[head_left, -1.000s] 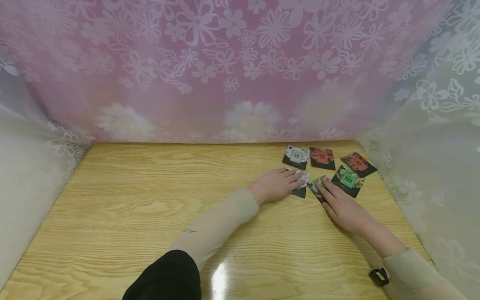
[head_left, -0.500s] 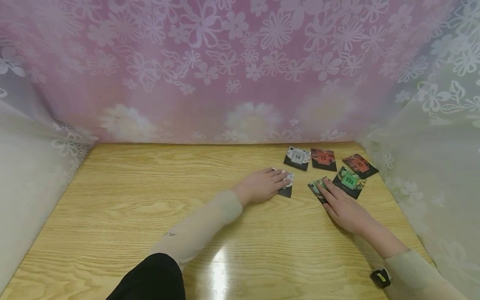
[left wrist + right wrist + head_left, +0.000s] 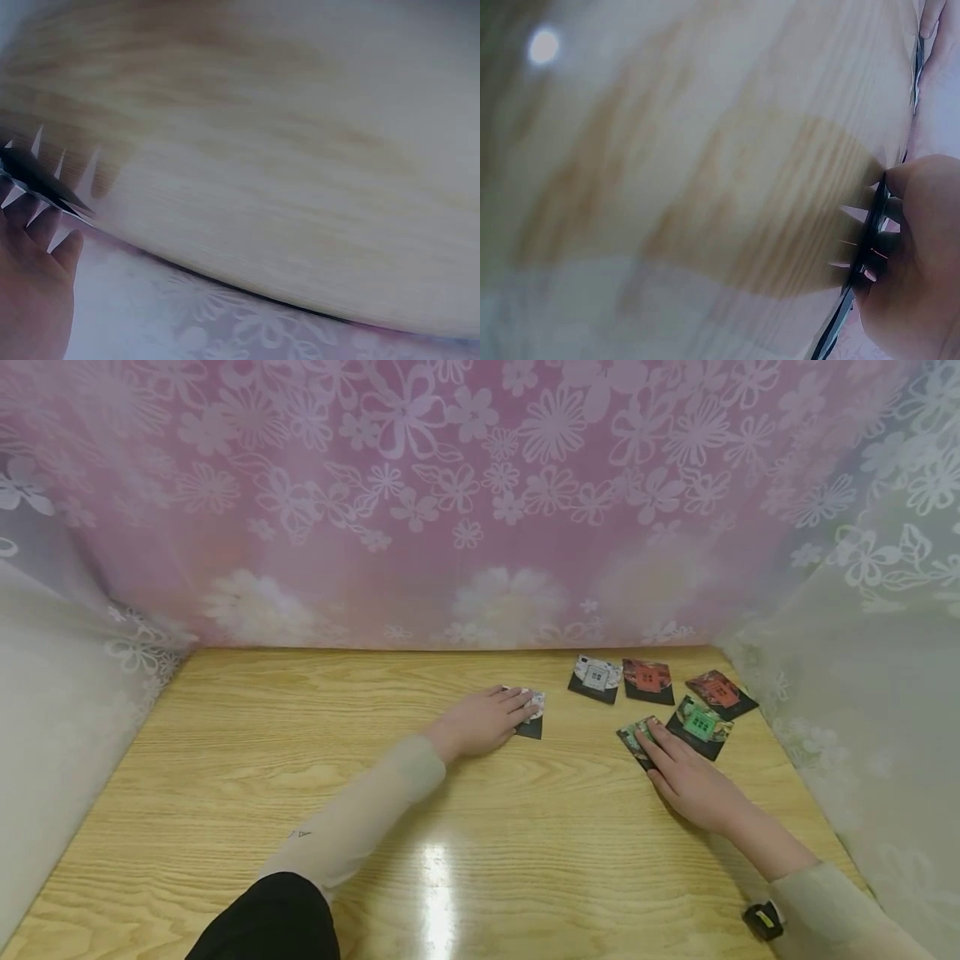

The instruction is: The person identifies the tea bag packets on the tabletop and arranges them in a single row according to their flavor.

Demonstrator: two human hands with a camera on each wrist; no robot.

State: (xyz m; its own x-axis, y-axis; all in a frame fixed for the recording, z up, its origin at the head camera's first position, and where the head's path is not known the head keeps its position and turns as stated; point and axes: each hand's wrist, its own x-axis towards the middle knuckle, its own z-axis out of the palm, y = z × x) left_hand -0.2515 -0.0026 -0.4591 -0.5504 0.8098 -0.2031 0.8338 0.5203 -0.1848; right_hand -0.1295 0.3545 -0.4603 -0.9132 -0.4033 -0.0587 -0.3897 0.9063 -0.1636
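Observation:
In the head view my left hand (image 3: 482, 722) lies with straight fingers on a flat square packet (image 3: 532, 727), white-patterned with a black lower part. The hand covers much of it. My right hand (image 3: 693, 783) rests extended fingers on a green and black packet (image 3: 628, 740), hiding its middle. Right beside that hand lies a second green packet (image 3: 701, 724). The left wrist view shows the left hand (image 3: 34, 289) at a thin dark packet edge (image 3: 37, 180). A similar dark edge (image 3: 870, 232) runs along the right hand (image 3: 919, 255) in the right wrist view.
Toward the back right of the wooden table (image 3: 300, 760) lie another white packet (image 3: 596, 678), a red one (image 3: 648, 682) and a tilted red one (image 3: 722, 692). A floral curtain (image 3: 450, 527) borders the back. A black wrist device (image 3: 763, 921) sits by the right sleeve.
My left hand has slid the white-patterned packet leftward and slightly back, away from the other packets. My right hand has stayed on the green packet.

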